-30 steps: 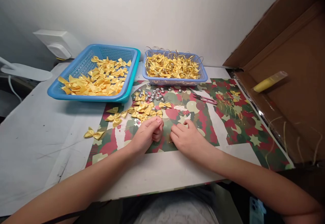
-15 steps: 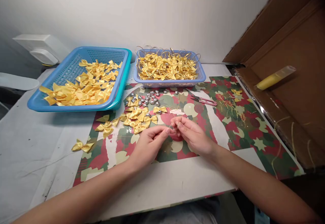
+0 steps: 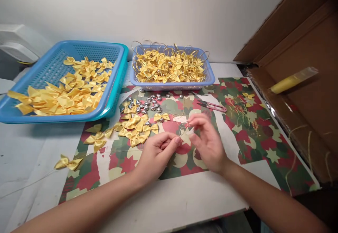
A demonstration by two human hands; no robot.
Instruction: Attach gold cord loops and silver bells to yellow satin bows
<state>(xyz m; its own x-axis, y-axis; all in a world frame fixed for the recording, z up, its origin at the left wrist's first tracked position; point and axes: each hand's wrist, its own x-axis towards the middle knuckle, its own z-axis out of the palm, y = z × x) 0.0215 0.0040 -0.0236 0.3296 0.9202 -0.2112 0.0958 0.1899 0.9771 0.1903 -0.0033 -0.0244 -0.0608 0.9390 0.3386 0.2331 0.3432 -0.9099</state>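
My left hand (image 3: 158,153) is closed, thumb against forefinger, pinching a thin thread (image 3: 116,151) above the patterned sheet. That thread trails left to a yellow satin bow (image 3: 68,163) lying by the sheet's edge. Close on the right, my right hand (image 3: 208,145) is open, its thumb and curved fingers apart. A fine strand shows between the two hands; whether the right fingers touch it I cannot tell. Beyond my left hand lies a pile of yellow bows (image 3: 134,125). Shiny silver beads (image 3: 153,102) are scattered behind them, and one bow (image 3: 161,117) has a bead at its middle.
A blue basket (image 3: 120,62) of bows stands at the left, nested in a teal one. Behind my hands, a smaller basket (image 3: 174,86) holds bows with gold loops. Pink-handled snips (image 3: 215,106) and thread scraps (image 3: 244,113) lie right, beside a cardboard wall (image 3: 293,42).
My right hand has drawn away from the left, and its fingers have spread. The left keeps its pinch. The view has shifted, so the baskets and bows sit further left in the picture.
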